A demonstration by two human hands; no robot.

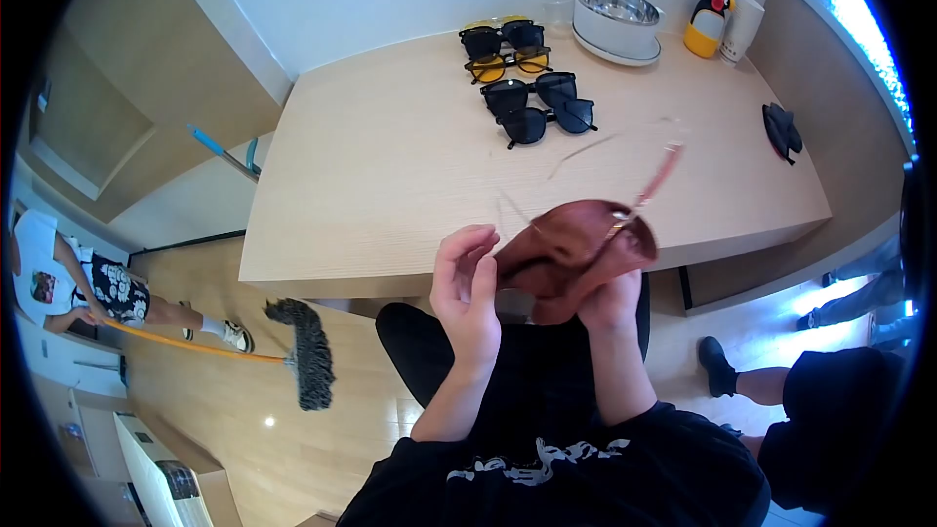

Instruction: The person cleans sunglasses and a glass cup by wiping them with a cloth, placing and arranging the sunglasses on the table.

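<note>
A reddish-brown leather pouch [576, 244] is held up over the front edge of the table [371, 176]. My right hand [612, 304] grips it from below, with the fingers partly hidden behind it. My left hand [468, 283] is at the pouch's left side, its fingers curled and apart, with nothing seen in them. A thin strap or cord, blurred, sticks up from the pouch's right side. Behind the pouch, several pairs of glasses lie in a column, among them dark sunglasses [527, 93] and a yellow-lensed pair [508, 63].
At the back are a metal-lined white bowl [617, 21], a penguin figure [708, 20] and a white cup [742, 27]. A dark folded item [782, 131] lies at the right. One person [102, 283] holds a mop [310, 356] at the left; others stand at the right.
</note>
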